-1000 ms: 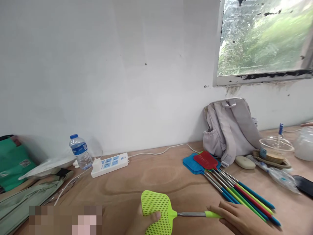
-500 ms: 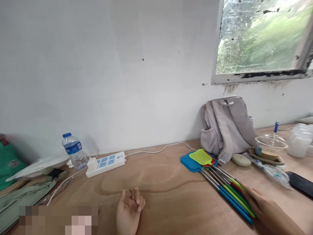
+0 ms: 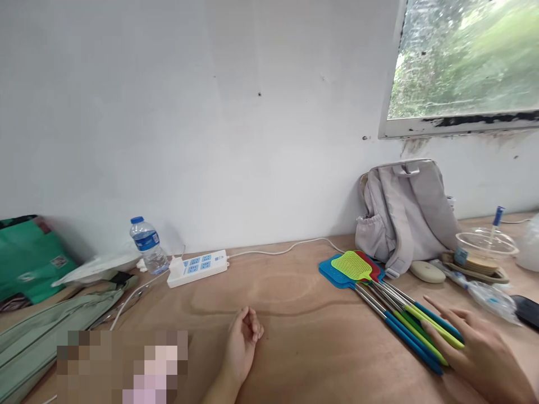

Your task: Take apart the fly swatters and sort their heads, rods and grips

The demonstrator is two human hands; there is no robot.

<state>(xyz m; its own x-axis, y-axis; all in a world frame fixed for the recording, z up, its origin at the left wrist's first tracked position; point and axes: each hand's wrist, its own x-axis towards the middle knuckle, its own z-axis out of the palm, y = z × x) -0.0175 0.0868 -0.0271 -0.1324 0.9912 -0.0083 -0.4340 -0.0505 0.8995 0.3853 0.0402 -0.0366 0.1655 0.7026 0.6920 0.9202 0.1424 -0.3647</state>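
Note:
A pile of fly swatters lies on the table at right, heads toward the wall. On top is a lime-green fly swatter (image 3: 352,266), over a blue fly swatter head (image 3: 334,276) and a partly covered red one (image 3: 373,262). Their coloured handles fan toward me. My right hand (image 3: 478,343) rests over the handle ends, fingers stretched and apart, not wrapped round any handle; it covers some of the ends. My left hand (image 3: 245,339) lies on the bare wood left of the pile, fingers curled together with nothing visible in them.
A grey backpack (image 3: 406,216) leans on the wall behind the swatters. Right of it are an oval beige case (image 3: 427,271), a plastic cup (image 3: 484,247) and a black phone (image 3: 526,311). Leftward stand a power strip (image 3: 197,269), a water bottle (image 3: 148,247) and a green bag (image 3: 33,264).
The lime-green fly swatter went from my hands onto the pile at right. My right hand has since let go and spread its fingers. My left hand, emptied, has curled its fingers.

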